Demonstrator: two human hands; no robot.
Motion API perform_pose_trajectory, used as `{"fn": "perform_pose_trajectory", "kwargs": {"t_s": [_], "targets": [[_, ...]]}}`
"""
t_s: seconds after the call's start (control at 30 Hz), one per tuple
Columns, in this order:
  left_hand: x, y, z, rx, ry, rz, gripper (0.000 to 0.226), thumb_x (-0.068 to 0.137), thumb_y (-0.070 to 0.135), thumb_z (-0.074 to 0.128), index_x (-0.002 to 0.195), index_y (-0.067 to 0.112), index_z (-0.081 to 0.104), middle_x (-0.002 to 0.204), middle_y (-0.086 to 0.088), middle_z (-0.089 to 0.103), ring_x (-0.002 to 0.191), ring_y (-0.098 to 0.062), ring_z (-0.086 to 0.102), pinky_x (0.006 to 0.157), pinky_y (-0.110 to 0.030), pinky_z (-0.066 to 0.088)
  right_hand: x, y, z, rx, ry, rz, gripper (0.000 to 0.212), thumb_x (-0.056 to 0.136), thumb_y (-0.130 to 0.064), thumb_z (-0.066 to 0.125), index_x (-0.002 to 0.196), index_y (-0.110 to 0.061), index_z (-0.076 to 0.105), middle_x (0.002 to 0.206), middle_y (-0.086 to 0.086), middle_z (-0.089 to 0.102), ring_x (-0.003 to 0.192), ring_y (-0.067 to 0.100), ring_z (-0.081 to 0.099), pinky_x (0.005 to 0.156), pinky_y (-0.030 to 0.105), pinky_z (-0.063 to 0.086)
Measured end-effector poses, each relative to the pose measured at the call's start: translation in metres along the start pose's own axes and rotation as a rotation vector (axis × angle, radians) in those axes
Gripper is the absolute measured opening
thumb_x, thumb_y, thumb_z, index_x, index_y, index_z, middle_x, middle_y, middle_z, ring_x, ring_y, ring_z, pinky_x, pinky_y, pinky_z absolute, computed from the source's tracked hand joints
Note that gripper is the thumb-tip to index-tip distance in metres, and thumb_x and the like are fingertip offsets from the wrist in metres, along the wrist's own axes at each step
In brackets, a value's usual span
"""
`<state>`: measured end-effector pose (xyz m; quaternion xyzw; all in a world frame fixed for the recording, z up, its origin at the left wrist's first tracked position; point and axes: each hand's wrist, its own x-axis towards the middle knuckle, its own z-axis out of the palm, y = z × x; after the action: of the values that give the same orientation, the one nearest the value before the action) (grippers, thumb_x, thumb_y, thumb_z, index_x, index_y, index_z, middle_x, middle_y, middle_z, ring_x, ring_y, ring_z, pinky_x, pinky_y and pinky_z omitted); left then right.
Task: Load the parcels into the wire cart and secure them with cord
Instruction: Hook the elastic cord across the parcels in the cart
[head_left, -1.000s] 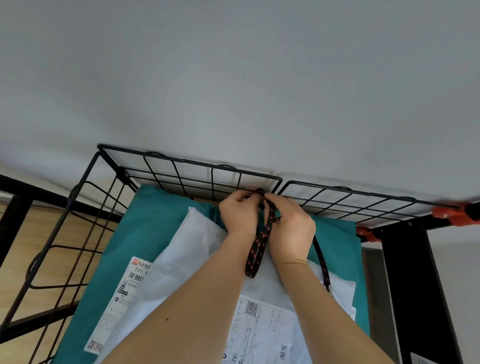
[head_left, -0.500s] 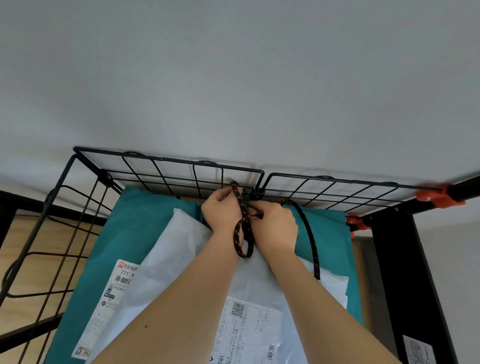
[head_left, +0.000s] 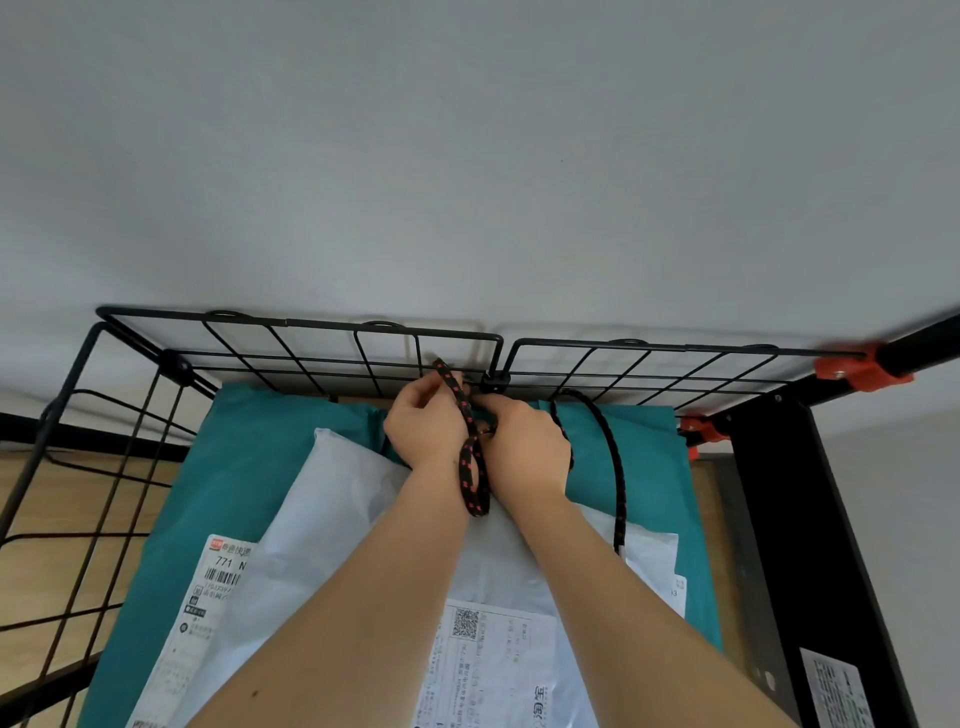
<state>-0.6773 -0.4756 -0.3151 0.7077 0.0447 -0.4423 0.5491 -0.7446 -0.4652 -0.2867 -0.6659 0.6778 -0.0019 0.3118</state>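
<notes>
A black wire cart (head_left: 291, 338) holds a teal parcel (head_left: 244, 467) with a white mailer parcel (head_left: 332, 499) lying on top of it. A black cord with red flecks (head_left: 475, 467) runs up to the cart's far wire wall, near the joint of its two panels. My left hand (head_left: 423, 428) pinches the cord just below that wall. My right hand (head_left: 527, 449) grips the cord beside it, knuckles up. A loop hangs down between my wrists, and another stretch of cord (head_left: 615, 483) arcs over the right side of the parcels.
Orange clamps (head_left: 857, 371) fix the cart's far right corner to a black metal frame (head_left: 810, 519). A grey wall rises right behind the cart. Wooden flooring (head_left: 62, 499) shows through the left wire side.
Both hands have stayed at the far wall, working the cord. The hanging loop has shortened and the cord's right stretch has arched out over the teal parcel.
</notes>
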Motion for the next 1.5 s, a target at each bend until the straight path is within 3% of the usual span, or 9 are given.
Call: {"fn": "perform_pose_trajectory", "kwargs": {"t_s": [0.3, 0.43, 0.53, 0.67, 0.8, 0.97, 1.27, 1.4, 1.5], "targets": [[-0.003, 0.004, 0.003, -0.128, -0.036, -0.014, 0.020, 0.083, -0.001, 0.066, 0.072, 0.015, 0.062, 0.044, 0.008, 0.062, 0.044, 0.001, 0.061, 0.055, -0.019, 0.054, 0.004, 0.002, 0.005, -0.063, -0.005, -0.045, 0.037, 0.091, -0.015, 0.042, 0.118, -0.035, 0.058, 0.101, 0.006, 0.068, 0.093, 0.029, 0.063, 0.063, 0.029, 0.037], [0.002, -0.002, 0.004, -0.012, 0.025, 0.115, 0.020, 0.081, 0.002, 0.067, 0.069, 0.018, 0.064, 0.062, 0.003, 0.067, 0.060, -0.010, 0.064, 0.067, -0.025, 0.055, 0.004, 0.004, 0.007, -0.068, 0.001, -0.057, 0.036, 0.092, -0.017, 0.040, 0.118, -0.035, 0.057, 0.103, 0.006, 0.068, 0.096, 0.028, 0.062, 0.064, 0.029, 0.036], [-0.003, -0.002, 0.001, 0.201, 0.060, 0.286, 0.008, 0.084, 0.009, 0.064, 0.080, 0.015, 0.066, 0.077, 0.002, 0.064, 0.071, -0.010, 0.057, 0.060, -0.011, 0.044, 0.004, 0.005, 0.007, -0.092, -0.001, -0.083, 0.031, 0.093, -0.018, 0.041, 0.116, -0.031, 0.057, 0.102, 0.006, 0.068, 0.095, 0.028, 0.063, 0.064, 0.029, 0.036], [-0.006, 0.002, -0.004, 0.336, 0.043, 0.370, 0.012, 0.086, 0.017, 0.063, 0.091, 0.008, 0.069, 0.081, 0.003, 0.063, 0.077, -0.009, 0.056, 0.067, -0.014, 0.038, -0.001, 0.006, 0.008, 0.014, 0.097, -0.037, 0.033, 0.091, -0.015, 0.042, 0.114, -0.028, 0.061, 0.095, 0.007, 0.068, 0.089, 0.027, 0.062, 0.063, 0.028, 0.036], [-0.003, -0.001, -0.004, 0.274, 0.021, 0.333, 0.002, 0.084, 0.014, 0.065, 0.083, 0.013, 0.067, 0.085, -0.005, 0.070, 0.078, -0.015, 0.064, 0.072, -0.026, 0.051, -0.006, 0.013, 0.010, 0.197, 0.387, 0.080, 0.034, 0.092, -0.013, 0.043, 0.120, -0.026, 0.058, 0.080, 0.009, 0.067, 0.076, 0.029, 0.058, 0.060, 0.029, 0.029], [0.000, -0.004, -0.001, 0.173, 0.000, 0.265, 0.005, 0.081, 0.009, 0.066, 0.080, 0.014, 0.065, 0.083, -0.008, 0.070, 0.078, -0.017, 0.066, 0.065, -0.020, 0.048, 0.001, 0.015, 0.006, -0.017, 0.229, 0.112, 0.050, 0.089, -0.011, 0.042, 0.136, -0.025, 0.040, 0.084, 0.007, 0.061, 0.070, 0.021, 0.043, 0.061, 0.029, 0.032], [-0.008, 0.001, -0.004, -0.118, -0.049, 0.012, 0.018, 0.080, -0.002, 0.065, 0.072, 0.012, 0.058, 0.069, -0.004, 0.069, 0.072, -0.017, 0.065, 0.067, -0.020, 0.053, -0.003, 0.018, 0.003, -0.099, 0.154, 0.116, 0.035, 0.086, -0.010, 0.046, 0.120, -0.016, 0.043, 0.070, 0.002, 0.045, 0.065, 0.022, 0.043, 0.050, 0.027, 0.030], [-0.005, -0.002, -0.005, 0.047, 0.008, 0.133, 0.016, 0.087, 0.007, 0.057, 0.076, 0.017, 0.053, 0.088, -0.013, 0.067, 0.079, -0.021, 0.065, 0.066, -0.024, 0.051, -0.002, 0.019, 0.005, -0.090, 0.162, 0.125, 0.039, 0.085, -0.009, 0.046, 0.123, -0.018, 0.042, 0.063, 0.000, 0.041, 0.058, 0.019, 0.040, 0.046, 0.027, 0.025], [-0.005, -0.001, -0.011, 0.138, 0.058, 0.236, 0.013, 0.087, 0.005, 0.055, 0.083, 0.017, 0.051, 0.079, -0.001, 0.058, 0.070, -0.015, 0.057, 0.068, -0.027, 0.051, -0.002, 0.019, 0.007, -0.078, 0.172, 0.129, 0.041, 0.085, -0.008, 0.046, 0.125, -0.019, 0.041, 0.059, -0.002, 0.037, 0.052, 0.015, 0.035, 0.043, 0.026, 0.023]]}}
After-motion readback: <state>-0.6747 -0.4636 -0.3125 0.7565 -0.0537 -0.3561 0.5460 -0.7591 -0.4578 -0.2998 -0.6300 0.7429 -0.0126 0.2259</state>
